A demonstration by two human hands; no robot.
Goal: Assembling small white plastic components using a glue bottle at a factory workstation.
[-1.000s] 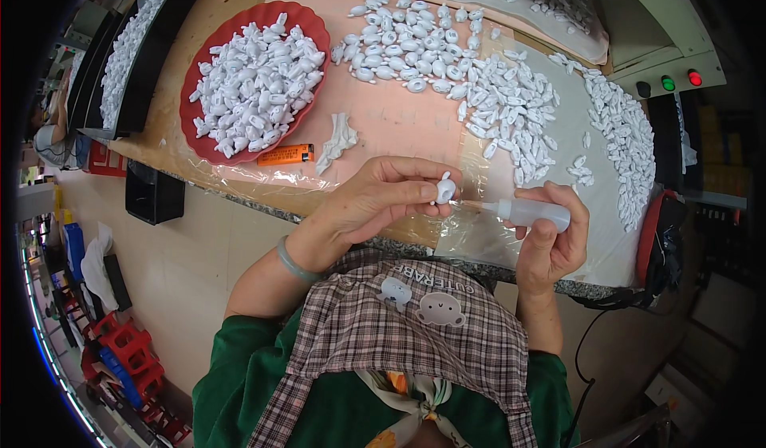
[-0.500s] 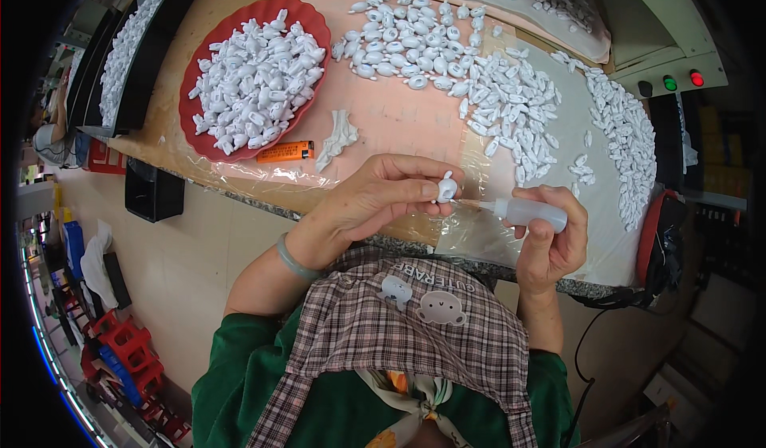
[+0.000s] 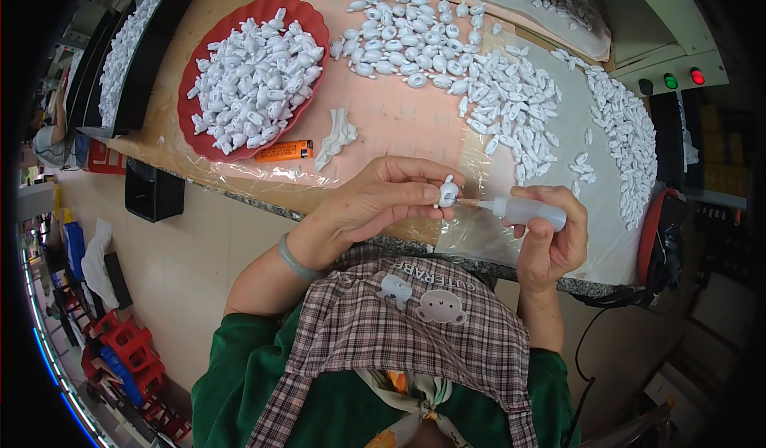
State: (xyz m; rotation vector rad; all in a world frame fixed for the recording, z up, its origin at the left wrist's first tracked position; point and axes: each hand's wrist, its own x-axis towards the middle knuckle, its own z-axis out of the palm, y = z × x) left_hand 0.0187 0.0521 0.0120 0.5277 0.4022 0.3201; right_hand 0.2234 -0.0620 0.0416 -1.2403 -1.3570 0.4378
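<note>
Between thumb and fingers, my left hand [image 3: 391, 195] pinches a small white plastic figure part [image 3: 448, 192], rounded with little knobs, with a dark opening on its face. My right hand [image 3: 554, 236] is wrapped round a translucent squeeze bottle [image 3: 535, 212], lying nearly level. Its thin nozzle points left, with the tip at or very close to the figure part; whether they touch I cannot tell. Beyond my left hand are a crumpled white cloth [image 3: 336, 138] and an orange lighter [image 3: 284, 151].
A red scalloped bowl [image 3: 188, 121] heaped with similar white parts stands at the left. Rows of rounded white parts [image 3: 415, 41] and piles of slimmer ones [image 3: 519, 105] cover the back and right of the table. A machine with lit buttons [image 3: 670, 82] stands at the far right.
The white part has turned slightly in my left fingers, so its dark opening now shows. The nozzle tip has drawn back a touch to the right. Little else differs.
</note>
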